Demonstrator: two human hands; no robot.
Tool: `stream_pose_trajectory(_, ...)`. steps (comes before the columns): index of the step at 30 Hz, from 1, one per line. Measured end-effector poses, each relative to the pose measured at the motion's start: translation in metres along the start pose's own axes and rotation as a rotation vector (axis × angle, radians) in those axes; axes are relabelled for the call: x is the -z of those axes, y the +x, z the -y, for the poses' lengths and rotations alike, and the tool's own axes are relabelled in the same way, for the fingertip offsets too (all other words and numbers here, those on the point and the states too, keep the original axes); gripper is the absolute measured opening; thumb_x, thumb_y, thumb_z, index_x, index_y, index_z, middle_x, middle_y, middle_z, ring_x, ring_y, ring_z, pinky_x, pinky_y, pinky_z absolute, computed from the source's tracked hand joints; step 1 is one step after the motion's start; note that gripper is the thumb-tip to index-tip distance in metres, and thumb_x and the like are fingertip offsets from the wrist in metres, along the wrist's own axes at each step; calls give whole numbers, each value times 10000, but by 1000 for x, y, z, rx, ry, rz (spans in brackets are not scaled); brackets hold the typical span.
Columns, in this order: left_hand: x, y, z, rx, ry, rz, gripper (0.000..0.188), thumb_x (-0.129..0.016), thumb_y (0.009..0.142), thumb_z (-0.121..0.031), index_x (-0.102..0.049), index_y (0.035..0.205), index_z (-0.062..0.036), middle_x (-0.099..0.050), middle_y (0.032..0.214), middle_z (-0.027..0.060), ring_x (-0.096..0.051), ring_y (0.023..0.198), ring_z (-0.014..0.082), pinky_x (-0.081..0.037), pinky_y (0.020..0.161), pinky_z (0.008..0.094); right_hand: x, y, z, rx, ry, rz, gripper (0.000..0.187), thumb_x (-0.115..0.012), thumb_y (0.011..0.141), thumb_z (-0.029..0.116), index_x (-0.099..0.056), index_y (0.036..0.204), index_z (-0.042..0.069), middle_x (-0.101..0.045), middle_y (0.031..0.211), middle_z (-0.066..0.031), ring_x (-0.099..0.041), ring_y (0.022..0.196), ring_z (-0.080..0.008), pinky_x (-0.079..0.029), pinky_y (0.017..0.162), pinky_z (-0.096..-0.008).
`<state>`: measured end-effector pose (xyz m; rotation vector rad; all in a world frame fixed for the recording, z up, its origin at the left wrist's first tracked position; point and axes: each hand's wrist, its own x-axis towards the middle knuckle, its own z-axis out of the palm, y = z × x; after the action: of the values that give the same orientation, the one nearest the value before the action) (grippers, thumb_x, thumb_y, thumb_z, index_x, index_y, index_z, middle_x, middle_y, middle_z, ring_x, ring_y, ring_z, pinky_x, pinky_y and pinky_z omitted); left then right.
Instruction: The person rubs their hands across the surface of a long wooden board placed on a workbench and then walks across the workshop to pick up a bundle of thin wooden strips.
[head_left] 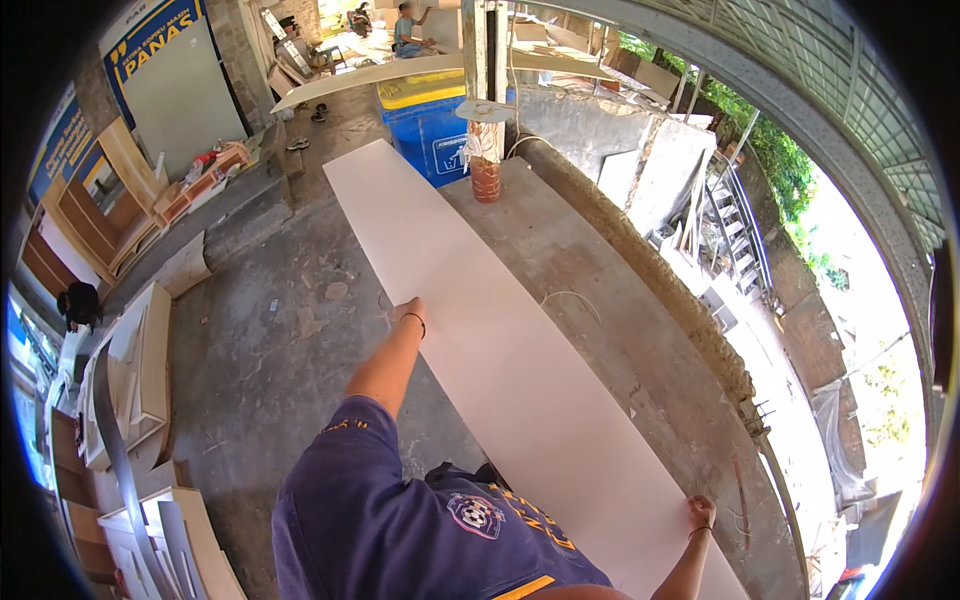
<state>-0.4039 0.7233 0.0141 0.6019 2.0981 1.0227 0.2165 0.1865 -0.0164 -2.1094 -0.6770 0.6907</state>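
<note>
A long, pale white board [520,350] runs slantwise across the view, from near the blue bin down past my body to the lower right. My left hand [410,312] grips its left edge around the middle, arm stretched forward, fingers wrapped at the rim. On the opposite edge, nearer to me, my right hand [702,513] is closed on the board's right side. The undersides of both hands' grips are hidden by the board. Part of the board's near end lies behind my torso.
Beyond the board's far end stand a blue bin [415,135] with a yellow lid and a post [485,180]. Another long panel [360,80] rests across the bin. Unfinished cabinets [140,370] line the left. A broken concrete edge [690,330] borders the right. A person [408,35] sits far back.
</note>
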Motion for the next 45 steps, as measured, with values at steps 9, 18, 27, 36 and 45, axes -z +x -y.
stream_pose_trajectory(9,17,-74,-1,-60,-131,-3,434,-520,677,-195,-493,1007,85,-543,1010,234,-543,904,345,-448,760,390,7,-8,14,30,16,14,95,-640,689,111,-587,685,33,-471,537,53,-416,499,-52,-348,457,-207)
stream_pose_trajectory(18,10,-134,36,-130,-157,-99,490,-529,671,-186,-442,1072,81,-512,1062,241,-517,951,355,-426,811,379,2,-8,19,70,-23,18,140,-619,691,146,-588,694,9,-532,567,12,-464,535,-68,-374,496,-217)
stream_pose_trajectory(27,5,-190,82,-43,-171,-62,525,-526,681,-206,-407,1112,68,-475,1100,245,-501,977,346,-416,824,385,0,-4,16,99,-134,-6,181,-622,678,187,-591,694,10,-549,564,-32,-493,545,-98,-403,525,-249)
stream_pose_trajectory(36,18,-226,103,-24,-195,-14,483,-522,692,-210,-410,1103,17,-477,1092,235,-503,961,356,-413,809,409,-10,-4,21,150,-86,3,139,-627,680,148,-587,668,15,-499,536,19,-427,499,-64,-349,462,-226)
stream_pose_trajectory(45,8,-242,129,-76,-249,-37,433,-529,677,-212,-422,1026,22,-499,998,218,-513,866,339,-410,758,390,-9,3,12,94,-66,21,148,-617,692,164,-593,691,18,-541,562,-16,-477,529,-87,-379,497,-238)
